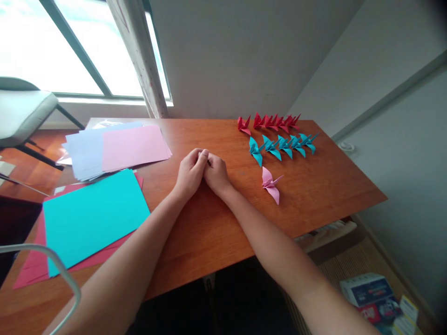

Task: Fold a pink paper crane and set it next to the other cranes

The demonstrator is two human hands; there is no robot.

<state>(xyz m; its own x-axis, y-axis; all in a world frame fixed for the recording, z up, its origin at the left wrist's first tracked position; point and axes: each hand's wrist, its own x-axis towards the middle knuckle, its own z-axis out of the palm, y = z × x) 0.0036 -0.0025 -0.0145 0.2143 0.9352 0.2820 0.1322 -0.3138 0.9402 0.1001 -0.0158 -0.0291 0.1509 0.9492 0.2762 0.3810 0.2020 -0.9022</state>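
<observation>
My left hand (pixel 192 171) and my right hand (pixel 216 174) rest together on the wooden table, closed and pressed against each other with fingers curled. No object shows in either one. To their right lies a pink paper crane (pixel 270 184) with its wings spread. Behind it stands a row of several turquoise paper cranes (pixel 285 146), and farther back a row of several red paper cranes (pixel 270 122). Left of my hands are turquoise paper sheets (pixel 96 216) on top of red sheets (pixel 35 265).
Pink sheets (pixel 134 148) overlap pale blue sheets (pixel 85 153) at the table's back left. A white cable (pixel 64 270) loops across the lower left. A chair (pixel 26 111) stands by the window. Boxes (pixel 375 298) sit on the floor at right, below the table edge (pixel 342 217).
</observation>
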